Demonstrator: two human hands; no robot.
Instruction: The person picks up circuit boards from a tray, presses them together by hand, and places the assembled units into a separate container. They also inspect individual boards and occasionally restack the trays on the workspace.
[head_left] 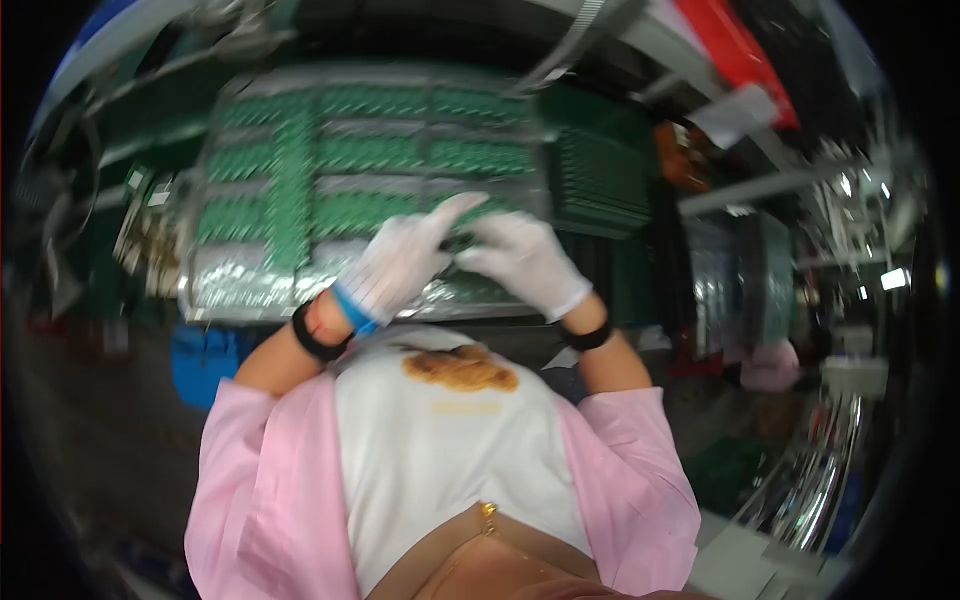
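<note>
Both gloved hands (460, 260) seemingly touching tray (250, 290).

blurred workshop | metal shelving (760, 185) right | red bin (735, 50) above | bright lamp (893, 279)

White gloves, pink sleeves, black wristbands

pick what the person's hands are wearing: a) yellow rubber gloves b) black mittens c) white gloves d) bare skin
c: both the left hand and the right hand are covered in white gloves as they meet over the near edge of the silvery tray of green parts, with a dark band on each wrist.
</note>
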